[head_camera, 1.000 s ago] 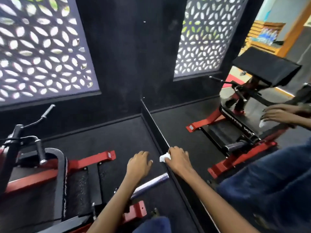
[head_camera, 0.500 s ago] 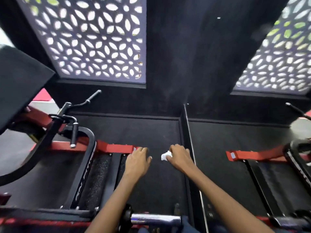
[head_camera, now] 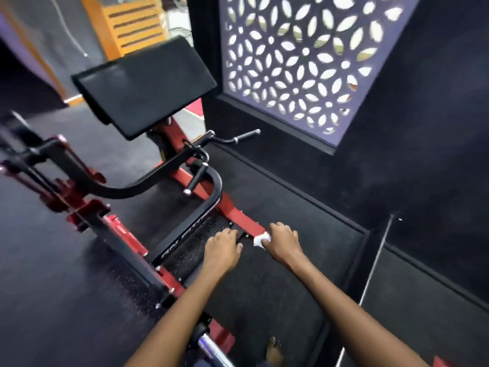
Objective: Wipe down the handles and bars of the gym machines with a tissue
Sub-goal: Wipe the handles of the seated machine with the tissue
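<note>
Gym machine [head_camera: 148, 83] now replaces dark wall ahead.

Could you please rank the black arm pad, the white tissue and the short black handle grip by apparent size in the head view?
1. black arm pad, by far the largest
2. short black handle grip
3. white tissue, partly hidden in the right hand

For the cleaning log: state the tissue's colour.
White tissue, gripped in the right hand; head view.

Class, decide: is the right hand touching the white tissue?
Touching. The head view shows the right hand with its fingers curled round the tissue, which sticks out from its grip.
</note>
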The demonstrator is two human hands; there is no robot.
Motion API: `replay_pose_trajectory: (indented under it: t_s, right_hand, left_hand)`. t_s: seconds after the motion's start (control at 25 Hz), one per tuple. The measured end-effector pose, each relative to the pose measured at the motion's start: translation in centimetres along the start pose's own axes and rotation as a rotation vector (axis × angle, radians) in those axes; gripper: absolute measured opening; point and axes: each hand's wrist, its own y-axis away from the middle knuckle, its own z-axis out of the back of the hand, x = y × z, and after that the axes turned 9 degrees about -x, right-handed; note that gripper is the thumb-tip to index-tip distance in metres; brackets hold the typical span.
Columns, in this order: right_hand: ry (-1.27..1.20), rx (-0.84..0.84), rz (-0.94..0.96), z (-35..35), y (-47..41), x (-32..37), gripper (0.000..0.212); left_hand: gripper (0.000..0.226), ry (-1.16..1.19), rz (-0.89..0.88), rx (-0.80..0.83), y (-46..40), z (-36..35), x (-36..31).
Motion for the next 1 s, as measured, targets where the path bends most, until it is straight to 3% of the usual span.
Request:
replay_pose_trajectory:
  t_s: [0.48, 0.72, 1.0]
  right_hand:
    - [-0.047, 0.053, 0.119, -2.0, -3.2, 4.3, 0.025]
    - [-0.062, 0.201, 0.26, -6.1, -10.2, 6.4, 0.022]
    - [-0.077, 0.31, 0.437, -9.0, -18.9, 8.5, 0.032]
  left_hand:
    - [0.043, 0.06, 0.201, -0.081, -0.4, -0.8, 6.0]
    - [0.04, 0.036, 0.459, -0.064, -2.9, -2.8, 9.0]
    - [0.034, 0.063, 0.71, -0.069, -8.4, -4.6, 8.7]
